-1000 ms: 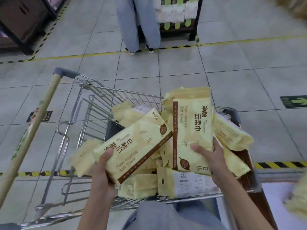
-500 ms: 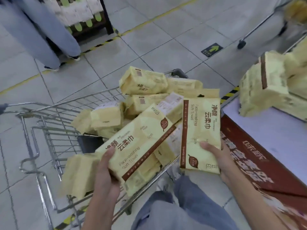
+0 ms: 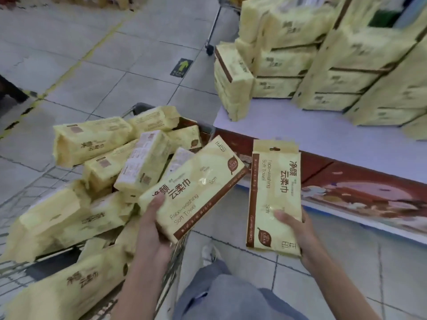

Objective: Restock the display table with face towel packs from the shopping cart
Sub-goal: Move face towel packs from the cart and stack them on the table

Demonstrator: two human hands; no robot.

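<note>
My left hand (image 3: 153, 229) grips a yellow face towel pack (image 3: 194, 188) by its lower end, tilted, just above the cart's near right corner. My right hand (image 3: 298, 229) holds a second yellow pack (image 3: 273, 195) upright, in front of the display table's red skirt. The wire shopping cart (image 3: 18, 266) at the left is heaped with several more yellow packs (image 3: 92, 139). The display table (image 3: 323, 139), with a white top, stands at the right and carries stacks of the same packs (image 3: 284, 63).
Grey tiled floor with a yellow line and a green arrow sticker (image 3: 181, 66) stretches behind the cart. A wheeled metal frame (image 3: 211, 42) stands beyond the table. My jeans-clad leg (image 3: 221, 296) is at the bottom centre. The table's white front strip shows bare.
The view has swung right, from the cart toward the display table. Both hands have carried their packs rightward; the right pack now hangs in front of the table's edge.
</note>
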